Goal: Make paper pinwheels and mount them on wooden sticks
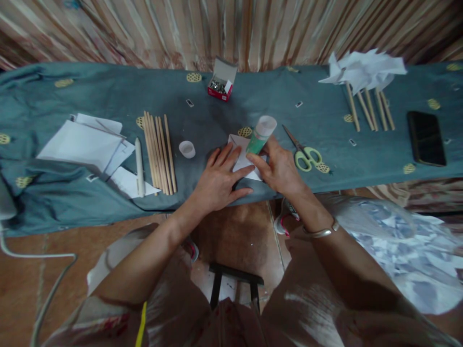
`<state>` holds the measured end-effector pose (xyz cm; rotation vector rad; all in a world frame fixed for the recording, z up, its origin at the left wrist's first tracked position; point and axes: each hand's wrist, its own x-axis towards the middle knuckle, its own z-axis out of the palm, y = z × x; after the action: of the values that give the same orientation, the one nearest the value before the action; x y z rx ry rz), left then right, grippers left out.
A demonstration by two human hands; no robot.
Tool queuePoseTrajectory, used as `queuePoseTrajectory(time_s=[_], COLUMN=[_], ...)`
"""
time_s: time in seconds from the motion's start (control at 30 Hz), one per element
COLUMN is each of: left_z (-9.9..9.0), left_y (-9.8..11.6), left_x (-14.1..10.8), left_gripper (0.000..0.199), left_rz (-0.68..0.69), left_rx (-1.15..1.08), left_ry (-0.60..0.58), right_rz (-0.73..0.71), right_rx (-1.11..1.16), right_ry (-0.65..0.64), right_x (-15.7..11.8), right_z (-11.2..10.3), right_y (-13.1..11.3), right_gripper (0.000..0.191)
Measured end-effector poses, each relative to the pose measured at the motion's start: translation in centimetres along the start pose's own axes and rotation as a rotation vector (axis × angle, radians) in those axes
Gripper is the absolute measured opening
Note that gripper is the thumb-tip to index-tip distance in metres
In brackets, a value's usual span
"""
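A small piece of white folded paper point(237, 141) lies on the cloth-covered table in front of me. My left hand point(220, 180) rests flat on its left side, fingers stretched out. Gripped in my right hand point(280, 166) is a green and white glue stick point(261, 132), tilted with its lower end down at the paper; the tip is hidden behind my fingers. A round white cap point(187, 149) sits left of the paper. Green-handled scissors point(306, 155) lie just right of my right hand, blades apart.
Wooden sticks point(159, 154), a white pen point(139, 168) and stacked paper point(79, 147) lie left. Behind stands an open red box point(219, 89) of small metal pieces. Paper pinwheels point(365, 70) on sticks and a phone point(427, 138) lie right. Below is a bag of scraps point(405, 250).
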<state>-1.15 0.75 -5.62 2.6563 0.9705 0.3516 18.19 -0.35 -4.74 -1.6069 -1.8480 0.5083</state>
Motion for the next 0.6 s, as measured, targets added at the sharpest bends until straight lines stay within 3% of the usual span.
queuePoseTrajectory(time_s=[0.27,0.6], left_z=[0.3,-0.1], left_y=[-0.2,0.1], left_x=[-0.1,0.0], left_gripper=[0.055,0.055], left_rz=[0.017,0.008], left_rx=[-0.018,-0.025], left_ry=[0.027,0.019], right_rz=[0.012,0.070], right_rx=[0.002,0.157], right_ry=[0.033,0.123], right_x=[0.7,1.4], right_z=[0.1,1.2], right_y=[0.1,0.8], right_gripper=[0.034,0.035])
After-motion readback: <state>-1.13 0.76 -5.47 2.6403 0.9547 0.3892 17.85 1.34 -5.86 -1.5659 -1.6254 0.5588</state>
